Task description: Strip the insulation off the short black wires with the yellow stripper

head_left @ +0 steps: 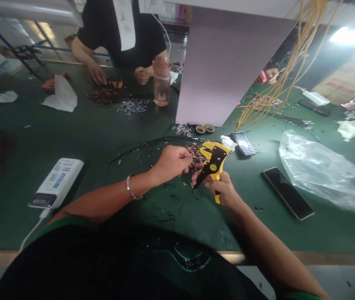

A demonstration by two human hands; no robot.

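Note:
My right hand (219,189) grips a yellow-and-black self-adjusting wire stripper (213,160), its jaws pointing up and away from me. My left hand (172,163) is beside the stripper's head with its fingertips pinched together. Whatever they hold is too small to tell. Just beyond my hands lies a heap of small metal-tipped wire pieces (195,153), and thin black wires (146,146) stretch across the green work mat (177,216) to its left. Short black wire scraps (172,200) are scattered below my hands.
A white power bank (57,183), a smartphone (288,193), a keypad phone (243,143) and a plastic bag (321,171) lie on the mat. Beyond stand a pale partition (227,71), hanging yellow wires (289,62), a bottle (161,81) and a co-worker's hands (97,74).

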